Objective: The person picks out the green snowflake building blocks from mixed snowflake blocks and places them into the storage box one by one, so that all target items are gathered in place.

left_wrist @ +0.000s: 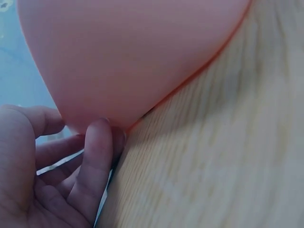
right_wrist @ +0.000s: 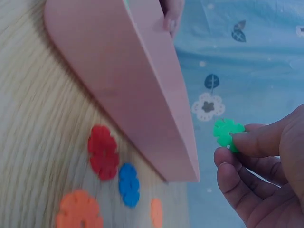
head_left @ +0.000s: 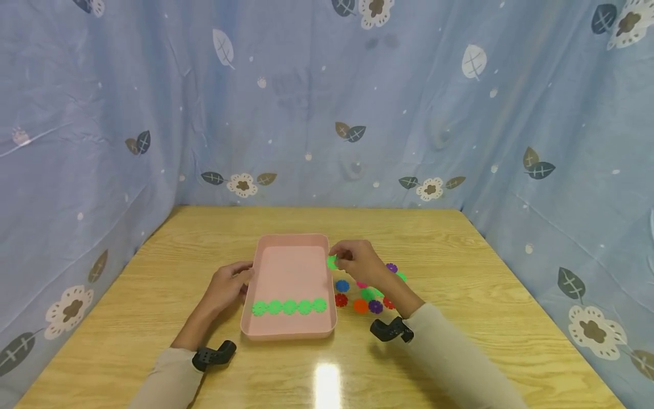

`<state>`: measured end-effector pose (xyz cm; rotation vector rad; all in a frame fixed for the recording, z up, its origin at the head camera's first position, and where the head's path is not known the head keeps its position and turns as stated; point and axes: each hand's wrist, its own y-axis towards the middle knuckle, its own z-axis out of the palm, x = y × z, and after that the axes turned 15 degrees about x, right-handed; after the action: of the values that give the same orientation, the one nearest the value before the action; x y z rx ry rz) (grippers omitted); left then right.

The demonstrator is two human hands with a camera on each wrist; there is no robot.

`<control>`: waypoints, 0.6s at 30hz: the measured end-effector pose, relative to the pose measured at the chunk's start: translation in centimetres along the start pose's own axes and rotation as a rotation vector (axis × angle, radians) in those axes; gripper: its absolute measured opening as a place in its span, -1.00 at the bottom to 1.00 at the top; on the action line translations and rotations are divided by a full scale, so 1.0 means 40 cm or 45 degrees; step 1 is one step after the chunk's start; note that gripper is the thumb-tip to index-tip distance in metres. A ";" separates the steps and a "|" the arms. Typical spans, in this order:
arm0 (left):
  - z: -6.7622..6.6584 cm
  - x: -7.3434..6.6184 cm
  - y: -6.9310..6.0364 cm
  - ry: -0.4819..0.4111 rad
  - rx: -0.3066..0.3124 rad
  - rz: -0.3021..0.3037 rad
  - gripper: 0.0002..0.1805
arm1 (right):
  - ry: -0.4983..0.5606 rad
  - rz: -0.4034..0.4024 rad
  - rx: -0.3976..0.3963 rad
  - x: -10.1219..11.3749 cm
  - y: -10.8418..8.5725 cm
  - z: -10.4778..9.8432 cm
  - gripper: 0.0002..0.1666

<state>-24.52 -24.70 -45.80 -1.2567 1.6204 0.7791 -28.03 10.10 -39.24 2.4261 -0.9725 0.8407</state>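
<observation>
A pink tray (head_left: 293, 272) lies on the wooden table, with a row of several green flower-shaped pieces (head_left: 289, 307) across its near end. My left hand (head_left: 227, 287) holds the tray's left edge; in the left wrist view the fingers of that hand (left_wrist: 61, 166) touch the tray's outer wall (left_wrist: 128, 57). Beside the tray's right edge, near the far corner, my right hand (head_left: 360, 262) pinches one green piece (head_left: 332, 262). The right wrist view shows this green piece (right_wrist: 228, 134) between thumb and fingers of the right hand (right_wrist: 266, 166), apart from the tray wall (right_wrist: 118, 80).
Loose pieces lie right of the tray: blue (head_left: 342, 286), red (head_left: 340, 300), orange (head_left: 360, 307), purple (head_left: 375, 307), and green (head_left: 368, 294), some partly under the right forearm. A blue patterned curtain (head_left: 306, 113) hangs behind the table (head_left: 434, 227).
</observation>
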 end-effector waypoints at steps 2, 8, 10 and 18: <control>0.000 -0.001 -0.001 -0.022 0.006 -0.004 -0.50 | 0.003 -0.008 0.005 0.007 0.006 0.004 -0.77; -0.001 -0.006 -0.006 -0.055 0.026 -0.003 -0.49 | 0.047 -0.035 0.022 0.024 0.026 0.018 -0.79; -0.002 -0.007 -0.008 -0.063 0.029 0.001 -0.49 | 0.064 -0.046 0.022 0.028 0.033 0.025 -0.80; -0.002 -0.010 -0.008 -0.063 0.022 -0.001 -0.49 | 0.125 -0.070 0.032 0.055 0.059 0.054 -0.78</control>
<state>-24.21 -24.71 -45.41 -1.2168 1.5837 0.7886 -27.63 6.24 -39.08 2.3963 -0.8600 0.9477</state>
